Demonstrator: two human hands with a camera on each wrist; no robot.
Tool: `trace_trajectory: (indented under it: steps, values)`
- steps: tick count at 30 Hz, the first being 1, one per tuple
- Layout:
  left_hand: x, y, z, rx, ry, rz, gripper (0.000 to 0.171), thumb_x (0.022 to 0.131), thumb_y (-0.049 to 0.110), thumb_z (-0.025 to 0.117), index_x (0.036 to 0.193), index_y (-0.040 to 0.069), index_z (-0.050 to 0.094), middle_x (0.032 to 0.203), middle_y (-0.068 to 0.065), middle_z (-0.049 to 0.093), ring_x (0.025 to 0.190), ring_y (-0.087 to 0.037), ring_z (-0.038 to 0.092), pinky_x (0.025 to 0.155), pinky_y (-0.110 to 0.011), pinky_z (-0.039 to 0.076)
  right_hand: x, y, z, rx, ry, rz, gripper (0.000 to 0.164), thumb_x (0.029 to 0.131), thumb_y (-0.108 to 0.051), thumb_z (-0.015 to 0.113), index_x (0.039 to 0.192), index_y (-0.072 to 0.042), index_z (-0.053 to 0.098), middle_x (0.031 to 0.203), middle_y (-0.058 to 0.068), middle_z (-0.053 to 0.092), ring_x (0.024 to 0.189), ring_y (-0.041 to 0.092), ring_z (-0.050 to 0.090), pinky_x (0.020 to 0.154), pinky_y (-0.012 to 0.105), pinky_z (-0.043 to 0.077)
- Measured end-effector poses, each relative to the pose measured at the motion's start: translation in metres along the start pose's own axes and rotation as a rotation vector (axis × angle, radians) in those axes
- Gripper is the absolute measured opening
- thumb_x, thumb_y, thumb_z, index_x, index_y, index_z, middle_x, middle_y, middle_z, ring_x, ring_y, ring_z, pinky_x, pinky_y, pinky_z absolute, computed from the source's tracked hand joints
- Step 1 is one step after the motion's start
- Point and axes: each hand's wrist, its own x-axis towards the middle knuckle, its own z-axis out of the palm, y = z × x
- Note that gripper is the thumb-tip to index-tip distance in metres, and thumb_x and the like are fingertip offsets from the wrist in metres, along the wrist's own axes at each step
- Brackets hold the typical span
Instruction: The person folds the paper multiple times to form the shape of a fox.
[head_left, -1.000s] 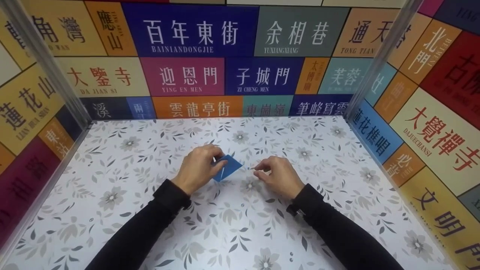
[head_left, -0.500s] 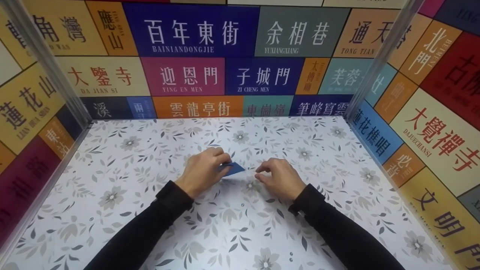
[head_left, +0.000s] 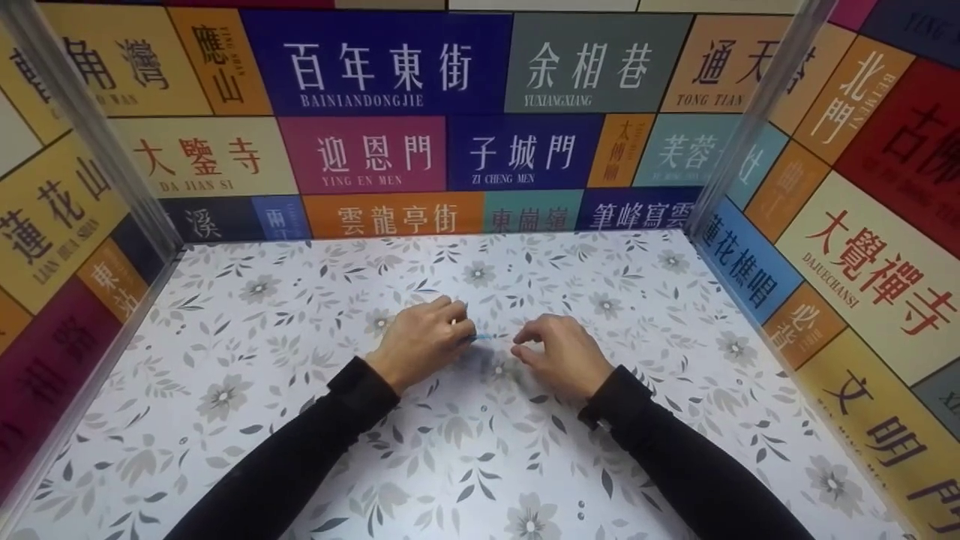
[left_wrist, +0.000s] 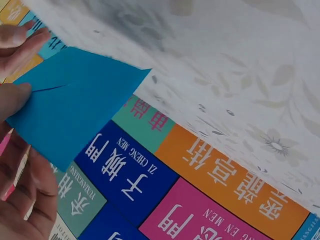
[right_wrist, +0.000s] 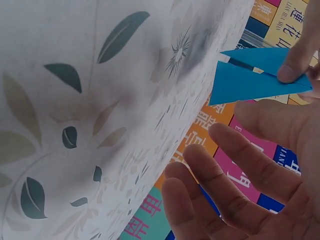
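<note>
My left hand [head_left: 424, 337] pinches a piece of folded blue paper [left_wrist: 85, 110] above the table. In the head view the paper is almost edge-on, a thin blue sliver by the fingertips. From the left wrist it shows as a flat four-sided face with a short slit near the thumb [left_wrist: 15, 97]. The right wrist view shows its other side, where a gap runs between two flaps. Facing it, my right hand [head_left: 562, 356] has its fingers loosely bent and apart, with nothing between thumb and fingertips. In the right wrist view its thumb lies just below the paper's edge.
Below both hands lies a white table [head_left: 465, 480] with a grey leaf and flower print. Walls of coloured sign panels [head_left: 375, 64] enclose it at the back and on both sides, with clear corner posts [head_left: 757, 112] between them.
My left hand has moved slightly right and turned, tipping the blue paper from face-on to nearly edge-on in the head view. My right hand has hardly moved.
</note>
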Motion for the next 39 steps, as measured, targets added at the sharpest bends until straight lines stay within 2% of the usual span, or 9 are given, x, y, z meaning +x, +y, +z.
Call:
trace_trajectory:
  steps: [5,9,18,24,29,35,39]
  values:
    - [-0.007,0.003,0.010,0.018,0.004,0.080,0.011,0.096,0.021,0.094,0.097,0.018,0.084,0.092,0.001,0.073,0.080,-0.017,0.067,0.066,-0.029,0.063,-0.002,0.001,-0.001,-0.001,-0.001,-0.007,0.016,0.104,-0.021,0.088,0.114,-0.009,0.090,0.118,0.011,0.088,0.117,0.035,0.083,0.108,0.055,0.066]
    - [-0.012,0.007,0.015,-0.019,-0.022,0.092,0.011,0.097,0.022,0.094,0.098,0.019,0.083,0.093,0.002,0.072,0.080,-0.017,0.065,0.065,-0.029,0.061,-0.002,0.003,-0.002,-0.002,0.005,-0.010,0.015,0.103,-0.020,0.088,0.113,-0.009,0.091,0.116,0.010,0.088,0.116,0.034,0.083,0.106,0.054,0.067]
    - [-0.024,0.012,0.020,-0.148,-0.170,0.020,0.011,0.097,0.020,0.094,0.105,0.022,0.088,0.100,0.001,0.076,0.088,-0.018,0.071,0.071,-0.032,0.065,-0.001,0.001,-0.001,0.008,-0.019,0.027,0.015,0.104,-0.021,0.087,0.114,-0.011,0.091,0.117,0.009,0.087,0.117,0.032,0.082,0.103,0.055,0.068]
    - [-0.033,0.014,0.019,-0.248,-0.257,-0.032,0.013,0.101,0.028,0.093,0.112,0.024,0.090,0.109,0.000,0.081,0.098,-0.020,0.078,0.080,-0.037,0.070,-0.002,0.002,0.003,0.009,-0.033,0.039,0.017,0.105,-0.023,0.087,0.116,-0.011,0.091,0.116,0.008,0.086,0.116,0.031,0.082,0.103,0.054,0.067]
    - [-0.035,0.015,0.016,-0.282,-0.327,-0.040,0.017,0.101,0.030,0.093,0.117,0.023,0.091,0.112,-0.001,0.082,0.105,-0.020,0.079,0.087,-0.038,0.071,-0.003,0.001,0.007,-0.002,-0.039,0.048,0.015,0.104,-0.022,0.088,0.114,-0.011,0.091,0.112,0.009,0.085,0.110,0.031,0.082,0.097,0.053,0.068]
    - [-0.034,0.016,0.009,-0.305,-0.419,-0.053,0.021,0.104,0.031,0.089,0.123,0.022,0.091,0.119,-0.002,0.082,0.105,-0.020,0.076,0.087,-0.039,0.071,-0.002,-0.002,0.013,-0.031,-0.052,-0.002,0.013,0.101,-0.020,0.090,0.109,-0.010,0.091,0.105,0.009,0.085,0.097,0.026,0.081,0.087,0.047,0.069]
    - [-0.034,0.015,0.006,-0.308,-0.457,-0.057,0.024,0.107,0.031,0.086,0.128,0.021,0.091,0.124,-0.003,0.081,0.108,-0.022,0.076,0.088,-0.041,0.071,0.001,-0.003,0.019,-0.035,-0.082,-0.048,0.011,0.099,-0.018,0.091,0.106,-0.009,0.090,0.100,0.008,0.087,0.092,0.023,0.081,0.086,0.046,0.069]
